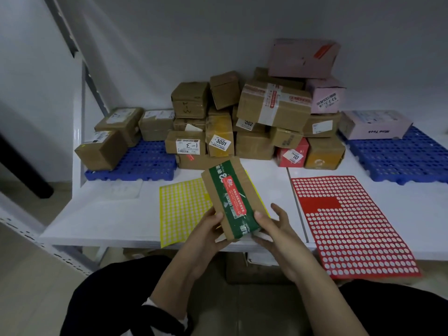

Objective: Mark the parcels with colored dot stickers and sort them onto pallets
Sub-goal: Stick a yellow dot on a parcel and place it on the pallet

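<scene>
**Ops:** Grip status?

**Me:** Both hands on one parcel (230, 197). Left hand (206, 231) has its thumb on the top face near the lower-left corner, w/ the other fingers tucked under. Right hand (278, 231) pinches the lower-right corner, thumb on top. A couple of its fingers stick out loose to the side, and I can't see the ones below.

**Ops:** How's it gonna handle?

**Me:** It's flat brown card w/ green tape down the middle. I reckon it's stiff & light. The tape looks glossy, so prob slick. I'd hold it by the bare card edges, not the tape.

**Ops:** Where's it sit vs the fingers?

**Me:** The near end is in the fingers and the far end tilts up & away from me. It's in the air over the front of the table (104, 214), partly covering the yellow sheet (179, 209) of dots. The red sheet (351, 229) lies to the right, apart.

**Ops:** Beyond that?

**Me:** A pile (254, 117) of boxes at the back. The left pallet (140, 163) carries a few boxes, and the right pallet (407, 161) has one pink box.
</scene>
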